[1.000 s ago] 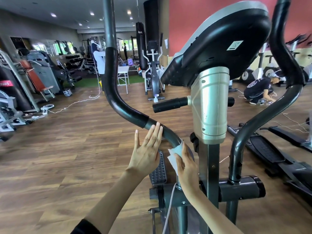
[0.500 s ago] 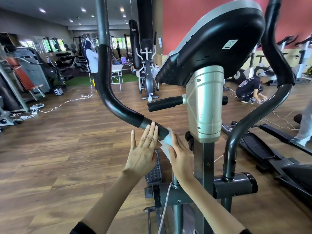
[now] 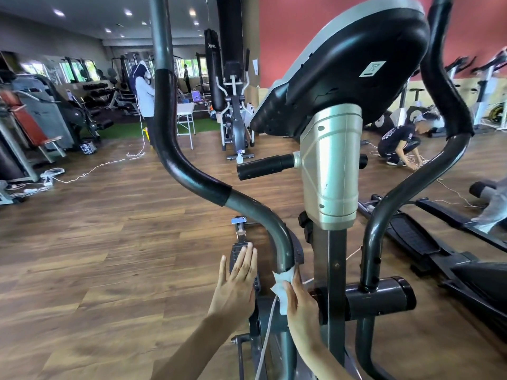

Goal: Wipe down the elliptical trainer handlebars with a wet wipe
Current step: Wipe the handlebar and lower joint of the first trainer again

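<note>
The elliptical's left handlebar (image 3: pixel 192 176) curves down from a black foam grip to a bare grey tube near the pivot. My right hand (image 3: pixel 299 305) presses a white wet wipe (image 3: pixel 282 283) against the low end of that grey tube, fingers wrapped partly round it. My left hand (image 3: pixel 237 286) hovers just left of the tube, fingers straight, holding nothing. The right handlebar (image 3: pixel 411 185) rises on the far side of the silver column (image 3: pixel 332 165). Above them sits the black console (image 3: pixel 354 67).
A short black fixed grip (image 3: pixel 263 167) sticks out left of the column. A white cable (image 3: pixel 264 341) hangs by the frame. A pedal (image 3: pixel 241 253) lies below my left hand. One person crouches at right (image 3: pixel 400 144), another stands at back left (image 3: pixel 144 97). Other gym machines stand around.
My right hand has slid the wipe down the grey tube, from near the foam grip's end to the low end by the pivot. My left hand dropped with it, off the bar.
</note>
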Motion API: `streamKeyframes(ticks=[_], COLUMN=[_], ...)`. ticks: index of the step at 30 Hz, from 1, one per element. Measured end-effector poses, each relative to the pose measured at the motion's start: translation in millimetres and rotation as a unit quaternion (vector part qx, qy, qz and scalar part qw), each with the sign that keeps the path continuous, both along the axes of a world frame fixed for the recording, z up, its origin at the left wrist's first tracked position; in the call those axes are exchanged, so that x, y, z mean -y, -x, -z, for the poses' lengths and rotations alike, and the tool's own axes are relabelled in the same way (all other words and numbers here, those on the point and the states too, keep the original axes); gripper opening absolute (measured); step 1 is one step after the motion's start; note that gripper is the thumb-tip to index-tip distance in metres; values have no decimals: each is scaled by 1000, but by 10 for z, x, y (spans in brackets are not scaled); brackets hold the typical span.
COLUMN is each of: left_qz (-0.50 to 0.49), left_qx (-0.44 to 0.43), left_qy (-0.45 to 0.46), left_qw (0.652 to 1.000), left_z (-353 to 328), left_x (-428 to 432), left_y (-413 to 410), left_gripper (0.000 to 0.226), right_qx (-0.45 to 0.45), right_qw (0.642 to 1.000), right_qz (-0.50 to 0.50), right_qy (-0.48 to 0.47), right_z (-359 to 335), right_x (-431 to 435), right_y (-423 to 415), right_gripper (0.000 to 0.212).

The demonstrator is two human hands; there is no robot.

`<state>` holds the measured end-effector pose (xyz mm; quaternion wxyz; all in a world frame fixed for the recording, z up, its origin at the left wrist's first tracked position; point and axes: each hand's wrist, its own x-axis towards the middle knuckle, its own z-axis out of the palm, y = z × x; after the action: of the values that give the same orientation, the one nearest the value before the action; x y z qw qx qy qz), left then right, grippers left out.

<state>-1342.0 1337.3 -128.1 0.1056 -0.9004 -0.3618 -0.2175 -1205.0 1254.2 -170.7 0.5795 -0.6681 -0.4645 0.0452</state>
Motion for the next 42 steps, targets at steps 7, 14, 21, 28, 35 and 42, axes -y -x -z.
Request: streamKeyframes(ticks=[7, 14, 21, 28, 35, 42], left_qz=[22, 42, 10, 28, 41, 44], left_qx=[-69, -121, -162, -148, -132, -98], left_qy=[83, 145, 175, 152, 175, 157], left_qw=[994, 981, 971, 977, 975, 982], left_z=[430, 491, 388, 437, 413, 442], left_x=[136, 175, 231, 185, 200, 199], left_y=[20, 7, -47, -9, -26, -24], left_gripper=[86, 64, 66, 64, 54, 55], right_qx=[17, 17, -4, 216, 391, 392], right_qw=[1000, 999, 999, 970, 913, 903], right_qz=[14, 30, 24, 3, 73, 109], right_qy=[9, -26, 32, 113, 93, 135], right_z=[-115, -77, 89, 408, 493, 461], right_x=[-104, -79, 61, 158, 198, 76], right_y=[-33, 75, 68, -220, -380, -369], right_gripper=[66, 65, 71, 63, 60, 63])
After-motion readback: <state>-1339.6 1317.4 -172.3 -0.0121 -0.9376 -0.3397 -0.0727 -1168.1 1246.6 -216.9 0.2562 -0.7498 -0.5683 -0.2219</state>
